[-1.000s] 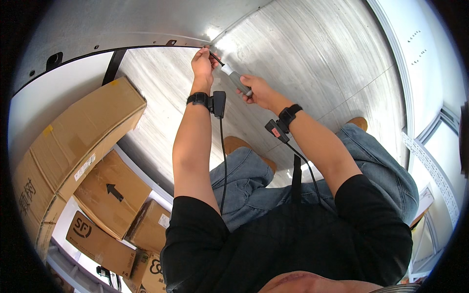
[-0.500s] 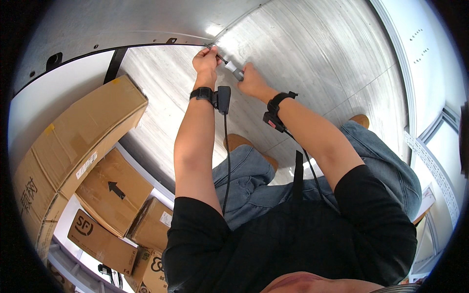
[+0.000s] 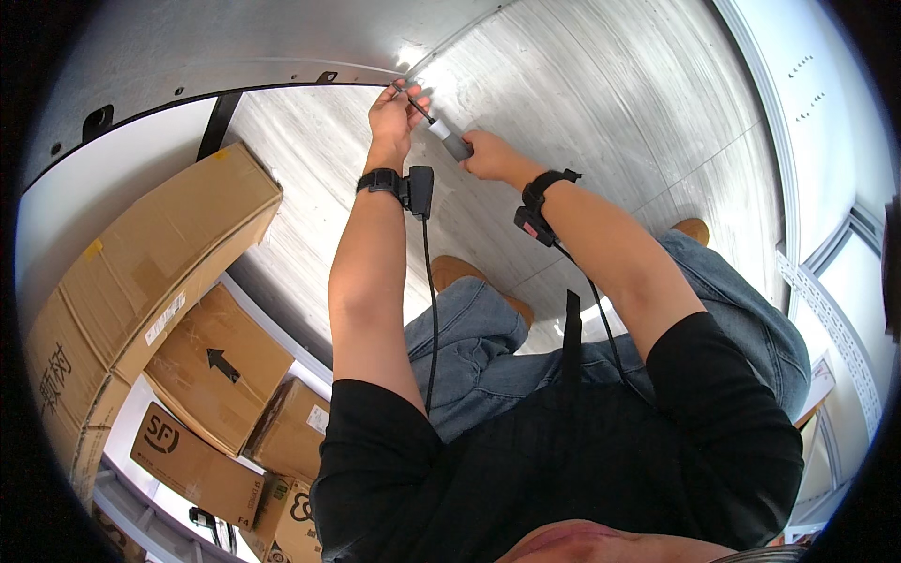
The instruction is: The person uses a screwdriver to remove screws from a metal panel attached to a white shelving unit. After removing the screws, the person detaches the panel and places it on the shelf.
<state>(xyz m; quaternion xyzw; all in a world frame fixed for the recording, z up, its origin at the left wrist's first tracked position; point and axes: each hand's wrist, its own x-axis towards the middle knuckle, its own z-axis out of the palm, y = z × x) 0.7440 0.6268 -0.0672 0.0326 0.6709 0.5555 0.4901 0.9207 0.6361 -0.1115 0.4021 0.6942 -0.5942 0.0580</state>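
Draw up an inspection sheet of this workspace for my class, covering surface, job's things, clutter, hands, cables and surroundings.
Surface: pale wood-look floor, with seams between boards.
Job's things: grey-handled screwdriver, its dark shaft angled toward the lower corner of a metal panel; tip contact too small to tell.
Clutter: cardboard boxes grouped at the person's left.
Hands: right hand grips the handle; left hand is at the shaft's far end, exact grip unclear.
Cables: one black cable from each wrist device.
Surroundings: perforated rail at right.
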